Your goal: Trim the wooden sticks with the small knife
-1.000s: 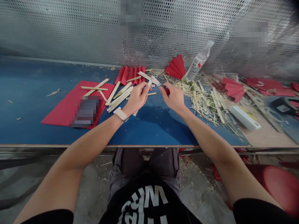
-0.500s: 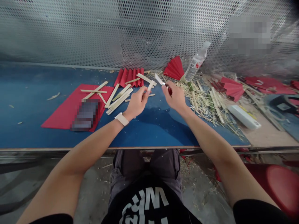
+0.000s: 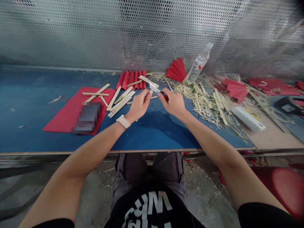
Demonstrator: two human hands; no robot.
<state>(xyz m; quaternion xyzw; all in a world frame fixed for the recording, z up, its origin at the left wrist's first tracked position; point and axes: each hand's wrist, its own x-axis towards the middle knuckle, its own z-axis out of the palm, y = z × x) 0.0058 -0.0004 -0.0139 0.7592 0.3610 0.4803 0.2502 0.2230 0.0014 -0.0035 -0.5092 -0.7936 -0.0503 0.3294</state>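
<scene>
My left hand (image 3: 139,105) is closed around a pale bamboo stick (image 3: 151,92), whose tip pokes out above the fingers. My right hand (image 3: 173,102) grips a red-handled knife (image 3: 157,89), and its blade lies against the stick's tip. Both hands hover over the blue tabletop (image 3: 152,126) near its middle. A white watch (image 3: 123,121) is on my left wrist. Just left of my left hand lies a bundle of bamboo sticks (image 3: 120,100).
A red paper sheet (image 3: 64,114) lies at the left, pleated red paper (image 3: 131,79) and a folded red fan (image 3: 177,70) behind. A plastic bottle (image 3: 199,63) leans on the perforated metal wall. Bamboo shavings (image 3: 206,101), more red fans (image 3: 235,90) and a white box (image 3: 248,118) crowd the right.
My right hand lifted the knife up and away from the stick, then brought the blade back down to its tip. My left hand stayed almost in place.
</scene>
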